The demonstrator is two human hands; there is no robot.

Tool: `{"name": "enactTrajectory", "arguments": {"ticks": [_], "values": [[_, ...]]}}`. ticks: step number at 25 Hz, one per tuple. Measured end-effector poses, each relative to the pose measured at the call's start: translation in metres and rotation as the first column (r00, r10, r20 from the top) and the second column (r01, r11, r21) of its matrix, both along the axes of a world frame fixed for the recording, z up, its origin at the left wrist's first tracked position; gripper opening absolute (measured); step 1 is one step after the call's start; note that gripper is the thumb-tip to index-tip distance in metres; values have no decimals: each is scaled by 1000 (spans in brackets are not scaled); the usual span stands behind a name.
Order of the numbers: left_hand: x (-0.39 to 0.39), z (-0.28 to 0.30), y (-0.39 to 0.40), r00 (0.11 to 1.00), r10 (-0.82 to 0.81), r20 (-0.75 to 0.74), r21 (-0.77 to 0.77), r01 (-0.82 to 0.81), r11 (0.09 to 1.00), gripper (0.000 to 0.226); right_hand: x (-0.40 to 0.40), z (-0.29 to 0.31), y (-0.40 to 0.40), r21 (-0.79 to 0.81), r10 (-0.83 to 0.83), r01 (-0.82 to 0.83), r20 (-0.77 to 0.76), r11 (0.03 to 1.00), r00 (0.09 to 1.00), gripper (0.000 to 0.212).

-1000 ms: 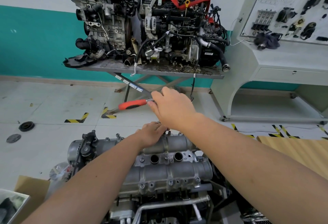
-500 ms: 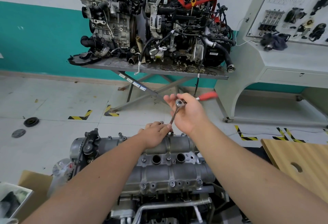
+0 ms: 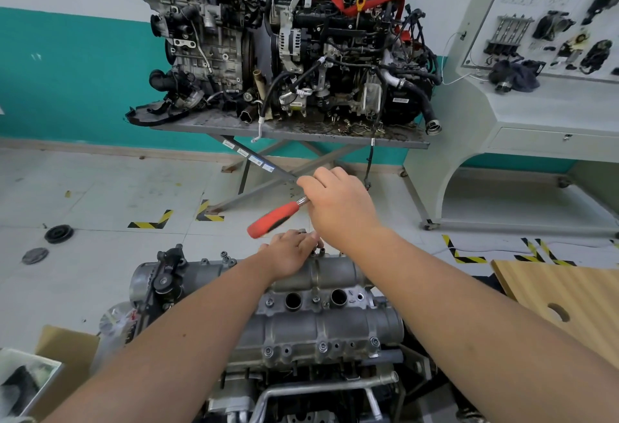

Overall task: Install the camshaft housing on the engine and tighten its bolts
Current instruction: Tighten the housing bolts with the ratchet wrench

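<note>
The red handle (image 3: 273, 219) of the ratchet, gripped near its head by the right hand (image 3: 338, 208), has swung from right back to left, while the left hand (image 3: 290, 252) pinches the extension over a far-edge bolt of the housing (image 3: 321, 325) seated on the engine, so tightening continues.

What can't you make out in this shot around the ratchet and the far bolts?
- Ratchet head and socket: head view, covered by the right hand; only the red handle shows.
- Bolt being turned: hidden under the left hand at the far edge of the camshaft housing.
- Left fingers' hold: curled out of sight behind the hand.
- Near-side bolts: too small to judge seating.
- Engine front: cut off by the bottom edge.
</note>
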State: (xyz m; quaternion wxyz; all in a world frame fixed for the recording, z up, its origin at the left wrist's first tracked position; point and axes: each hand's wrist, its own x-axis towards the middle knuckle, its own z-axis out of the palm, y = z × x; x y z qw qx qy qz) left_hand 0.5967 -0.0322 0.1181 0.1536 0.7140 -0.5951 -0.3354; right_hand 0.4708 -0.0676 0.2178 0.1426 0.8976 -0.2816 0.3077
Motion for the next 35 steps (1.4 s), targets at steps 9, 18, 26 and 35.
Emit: {"name": "enactTrajectory", "arguments": {"ticks": [9,18,26,35], "values": [[1,1,1,998,-17,54,17,16,1000,39,-2,10,6,203,39,-7,-150,979,988,58],[2,0,3,999,-27,31,3,27,1000,46,20,39,-5,718,-255,249,-103,650,961,30],[1,-4,-1,998,-20,54,29,18,999,52,18,6,10,420,-770,-893,620,165,150,13],[2,-4,-1,999,-22,29,25,21,999,49,-4,-2,5,407,-596,-912,720,-52,355,22]]}}
